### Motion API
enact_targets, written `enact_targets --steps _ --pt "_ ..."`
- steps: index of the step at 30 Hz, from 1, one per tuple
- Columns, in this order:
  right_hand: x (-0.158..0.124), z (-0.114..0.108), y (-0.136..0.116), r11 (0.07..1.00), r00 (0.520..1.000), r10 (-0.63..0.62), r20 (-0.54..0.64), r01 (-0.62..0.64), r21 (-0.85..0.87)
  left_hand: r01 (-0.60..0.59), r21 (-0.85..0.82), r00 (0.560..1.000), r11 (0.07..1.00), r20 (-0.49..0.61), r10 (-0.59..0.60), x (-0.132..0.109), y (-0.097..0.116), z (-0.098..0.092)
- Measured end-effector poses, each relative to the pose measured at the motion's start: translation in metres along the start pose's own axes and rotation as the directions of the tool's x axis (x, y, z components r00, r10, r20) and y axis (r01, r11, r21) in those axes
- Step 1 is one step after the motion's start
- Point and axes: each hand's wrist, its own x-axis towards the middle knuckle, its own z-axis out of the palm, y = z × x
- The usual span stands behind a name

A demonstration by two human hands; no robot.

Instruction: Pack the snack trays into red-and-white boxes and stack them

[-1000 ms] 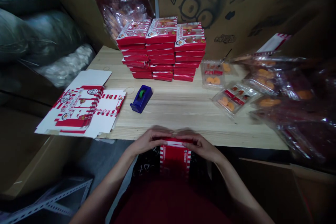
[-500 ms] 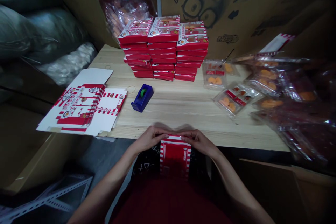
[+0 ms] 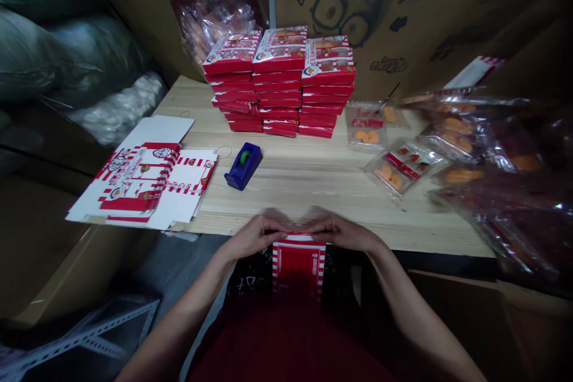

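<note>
Between my hands, at the table's front edge, is a red-and-white striped cardboard box (image 3: 299, 265), its far end towards the table and its near end in shadow against my body. My left hand (image 3: 257, 235) has its fingers bent around the far left corner, thumb on the top face. On the far right corner, my right hand (image 3: 342, 231) grips in a similar way, with thumb and fingers at the end edge. The fingertips behind the box's far edge are partly hidden.
A blue tape dispenser (image 3: 244, 166) with green tape stands ahead on the wooden table (image 3: 304, 185). Stacked red boxes (image 3: 282, 83) rise at the back. Flat printed cartons (image 3: 138, 179) lie left. Clear packs of toy food (image 3: 405, 167) are at right, beside a heap of plastic bags (image 3: 505, 155).
My right hand has shifted slightly, its fingers now flatter along the box's far edge. My left hand and the box have stayed nearly in place.
</note>
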Motion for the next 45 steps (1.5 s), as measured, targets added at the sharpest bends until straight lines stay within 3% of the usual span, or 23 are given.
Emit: enact_targets --steps 4,7,10,13,18,26,35,37,41,45 --pt "0.01 0.011 0.015 0.992 0.983 -0.075 -0.168 0.056 -0.115 -0.05 0.076 0.999 0.996 0.009 0.049 0.0 0.004 0.0" --pt "0.006 0.027 0.029 0.99 0.936 -0.1 -0.337 0.06 -0.126 -0.125 0.144 0.991 0.982 -0.023 0.129 -0.002 0.006 0.009" --pt "-0.005 0.04 0.035 0.991 0.898 -0.103 -0.427 0.055 -0.123 -0.099 0.168 0.992 0.981 -0.066 0.111 -0.005 0.005 0.017" --pt "-0.018 0.046 0.031 0.985 0.89 -0.113 -0.441 0.04 -0.17 -0.099 0.168 0.991 0.981 -0.068 0.111 -0.006 0.006 0.018" --pt "-0.038 0.051 0.017 0.95 0.916 -0.135 -0.377 0.011 -0.313 -0.13 0.243 0.991 0.961 0.066 0.117 -0.012 0.019 0.015" --pt "-0.047 0.069 0.027 0.918 0.906 -0.177 -0.386 0.01 -0.396 -0.122 0.212 0.988 0.97 -0.068 0.139 -0.016 -0.001 0.034" --pt "-0.045 0.066 0.035 0.943 0.911 -0.162 -0.378 0.03 -0.332 -0.162 0.106 0.986 0.981 -0.028 0.166 -0.004 -0.004 0.028" --pt "-0.048 0.064 0.036 0.957 0.905 -0.138 -0.403 0.018 -0.289 -0.137 0.065 0.987 0.988 -0.077 0.142 -0.004 -0.008 0.03" --pt "-0.046 0.067 0.042 0.991 0.84 -0.088 -0.536 0.02 -0.132 -0.06 0.034 0.963 0.998 -0.263 0.067 -0.009 -0.021 0.039" --pt "-0.032 0.082 0.046 0.998 0.738 -0.061 -0.672 0.056 -0.029 -0.044 -0.014 0.948 0.999 -0.317 0.038 -0.013 -0.022 0.045"
